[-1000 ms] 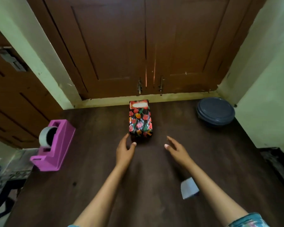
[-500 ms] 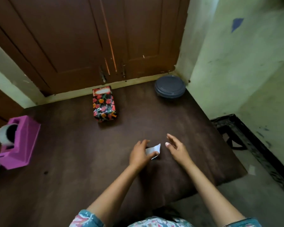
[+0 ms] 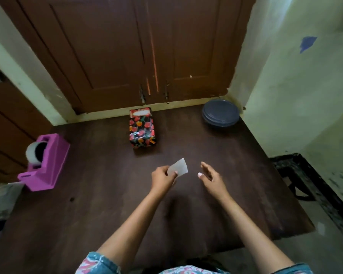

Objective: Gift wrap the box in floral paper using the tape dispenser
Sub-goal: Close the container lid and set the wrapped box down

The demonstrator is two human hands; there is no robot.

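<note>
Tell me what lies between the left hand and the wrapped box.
Head view: only bare table lies between the left hand and the wrapped box. The white scrap that hand pinches juts rightward, off that stretch.

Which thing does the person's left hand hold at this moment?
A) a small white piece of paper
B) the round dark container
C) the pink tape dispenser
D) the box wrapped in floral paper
A: the left hand pinches a small white piece of paper, while the wrapped box and the tape dispenser stand apart from it, with no hand on them.
</note>
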